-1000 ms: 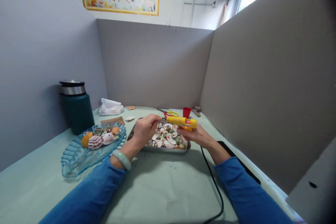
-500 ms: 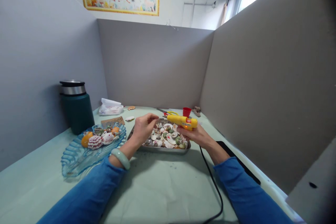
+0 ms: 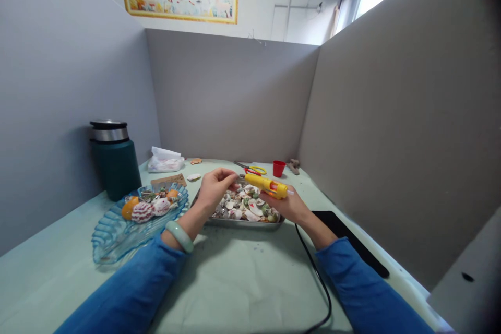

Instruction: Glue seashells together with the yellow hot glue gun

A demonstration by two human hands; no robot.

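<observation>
Yellow glue gun (image 3: pixel 266 186) sits clamped in your right hand (image 3: pixel 287 206) just above the shell tray (image 3: pixel 242 223) — nozzle toward your left hand (image 3: pixel 213 190), pinched shut over the tray's left side, contents too small to tell.

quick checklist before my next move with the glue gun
1. Glue gun gripped in right hand: ok.
2. Nozzle aimed at the pinched fingertips of left hand: ok.
3. Piece between those fingertips: cannot tell, too small.
4. Fingers apart from the nozzle: cannot tell, very close.
5. Cord lies on the table, apart from the tray: ok.
6. Tray with shells sits below both hands: ok.
</observation>
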